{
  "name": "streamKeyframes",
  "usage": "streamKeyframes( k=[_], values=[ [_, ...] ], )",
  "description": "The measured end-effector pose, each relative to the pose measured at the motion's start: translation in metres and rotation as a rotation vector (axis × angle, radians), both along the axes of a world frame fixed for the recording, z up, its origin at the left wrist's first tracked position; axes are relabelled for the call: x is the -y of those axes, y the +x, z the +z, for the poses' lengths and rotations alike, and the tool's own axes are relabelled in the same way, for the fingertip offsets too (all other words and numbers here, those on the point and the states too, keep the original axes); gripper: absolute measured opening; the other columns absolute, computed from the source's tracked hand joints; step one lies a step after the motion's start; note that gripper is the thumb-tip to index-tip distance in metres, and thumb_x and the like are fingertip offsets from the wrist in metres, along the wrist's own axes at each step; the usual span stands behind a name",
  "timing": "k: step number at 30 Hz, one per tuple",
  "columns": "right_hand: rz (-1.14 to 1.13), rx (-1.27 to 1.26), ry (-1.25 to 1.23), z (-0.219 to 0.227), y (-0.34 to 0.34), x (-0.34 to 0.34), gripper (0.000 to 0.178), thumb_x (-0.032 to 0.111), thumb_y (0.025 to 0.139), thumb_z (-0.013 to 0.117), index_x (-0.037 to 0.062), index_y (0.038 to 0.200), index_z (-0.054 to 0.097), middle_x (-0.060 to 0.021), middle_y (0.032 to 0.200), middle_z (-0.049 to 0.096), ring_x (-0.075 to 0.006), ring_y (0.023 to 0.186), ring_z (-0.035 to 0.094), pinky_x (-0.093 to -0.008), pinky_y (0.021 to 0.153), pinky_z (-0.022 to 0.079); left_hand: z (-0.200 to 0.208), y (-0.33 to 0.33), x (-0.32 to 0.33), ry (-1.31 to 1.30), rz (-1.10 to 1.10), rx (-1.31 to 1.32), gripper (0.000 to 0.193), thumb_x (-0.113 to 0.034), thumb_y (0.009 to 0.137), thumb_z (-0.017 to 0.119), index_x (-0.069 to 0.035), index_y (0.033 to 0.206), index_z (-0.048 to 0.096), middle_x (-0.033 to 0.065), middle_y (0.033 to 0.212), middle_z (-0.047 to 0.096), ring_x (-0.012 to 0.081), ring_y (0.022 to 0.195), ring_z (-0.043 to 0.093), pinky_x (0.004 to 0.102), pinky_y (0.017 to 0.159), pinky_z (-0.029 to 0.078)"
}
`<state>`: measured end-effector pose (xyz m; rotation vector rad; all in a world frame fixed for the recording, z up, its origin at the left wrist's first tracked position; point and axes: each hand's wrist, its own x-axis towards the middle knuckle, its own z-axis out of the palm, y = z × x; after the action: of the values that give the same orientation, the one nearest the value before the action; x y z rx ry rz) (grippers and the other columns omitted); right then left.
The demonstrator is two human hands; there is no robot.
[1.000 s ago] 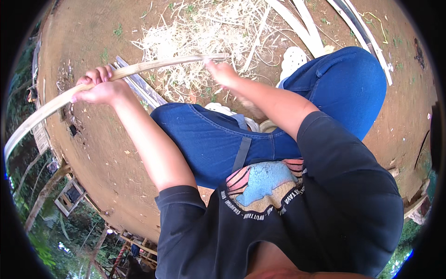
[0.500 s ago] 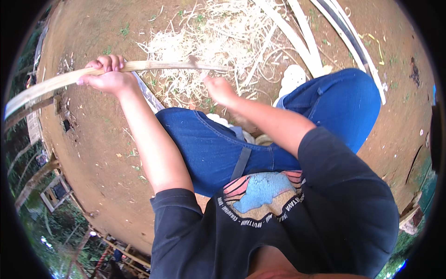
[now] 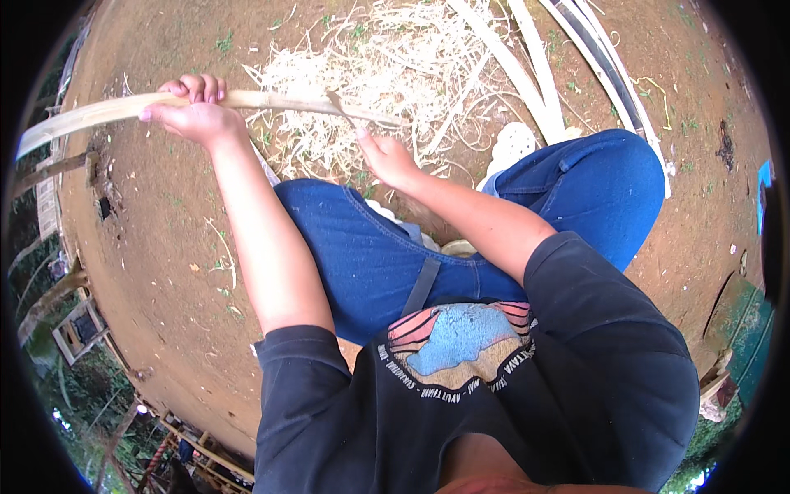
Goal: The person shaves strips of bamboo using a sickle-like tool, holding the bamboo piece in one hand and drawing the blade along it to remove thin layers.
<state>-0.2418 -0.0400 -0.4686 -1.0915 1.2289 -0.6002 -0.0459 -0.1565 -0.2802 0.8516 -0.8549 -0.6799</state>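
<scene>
From my end of the link I have the bamboo strip (image 3: 263,100) lying crosswise at the far side of my lap, raised over the ground and running from the far left toward the middle. My left grip (image 3: 196,111) is wrapped around it, fingers over the far side and the thumb along the near side, pointing left. My right grip (image 3: 387,156) sits just to the near side of the strip's right end, fingers curled in on a small knife (image 3: 338,102), thumb stretched toward the blade. I make out the dark blade leaning across the strip; its handle is hidden in my palm, and I can't tell whether the edge bites into the bamboo.

Beyond the strip, a loose heap of pale shavings (image 3: 362,62) spreads over the brown dirt ground (image 3: 177,239). To the right of the heap I see two long pale slats (image 3: 500,51), and farther right a dark-faced strip (image 3: 605,53) between light edges. A yellowish string (image 3: 663,103) lies right of that.

I'm seated with my knees apart in blue jeans (image 3: 576,198), a white clog (image 3: 512,144) by the right knee, and a black T-shirt (image 3: 601,362) above. At the near right there's a green panel (image 3: 745,342); at the left stands a wooden frame (image 3: 66,344).
</scene>
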Motion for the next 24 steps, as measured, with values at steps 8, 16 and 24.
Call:
streamKeyframes(
  k=[8, 16, 24],
  values=[
    [0.025, -0.349, 0.058, -0.063, -0.062, 0.000, 0.077, 0.071, 0.096, 0.031, 0.0031, 0.068, 0.056, -0.0065, 0.055, 0.050, -0.0199, 0.051, 0.053, -0.0377, 0.053, 0.049, 0.001, -0.004, 0.002, -0.007, -0.063, -0.067, 0.065, -0.073, 0.095, 0.016, -0.015, 0.077, 0.038, -0.0018, 0.054, 0.033, 0.0091, 0.043, 0.030, 0.0250, 0.039, 0.028],
    [-0.221, -0.040, 0.400, -0.056, -0.061, 0.000, 0.072, 0.071, 0.095, 0.032, 0.0071, 0.066, 0.049, -0.0037, 0.053, 0.047, -0.0153, 0.041, 0.046, -0.0326, 0.041, 0.043, -0.017, -0.039, -0.031, 0.138, -0.084, -0.159, 0.100, -0.089, 0.078, 0.036, -0.006, 0.132, 0.048, 0.0214, 0.117, 0.059, 0.0345, 0.113, 0.058, 0.0437, 0.102, 0.044],
    [-0.107, 0.114, 0.233, 0.019, -0.045, 0.021, 0.070, 0.068, 0.098, 0.033, 0.0068, 0.067, 0.049, -0.0014, 0.053, 0.046, -0.0151, 0.043, 0.045, -0.0321, 0.044, 0.041, 0.001, -0.039, -0.041, 0.089, -0.192, -0.084, 0.050, -0.050, 0.103, 0.043, -0.016, 0.067, 0.030, -0.0044, 0.054, 0.027, 0.0092, 0.048, 0.031, 0.0293, 0.044, 0.032]
  ],
)
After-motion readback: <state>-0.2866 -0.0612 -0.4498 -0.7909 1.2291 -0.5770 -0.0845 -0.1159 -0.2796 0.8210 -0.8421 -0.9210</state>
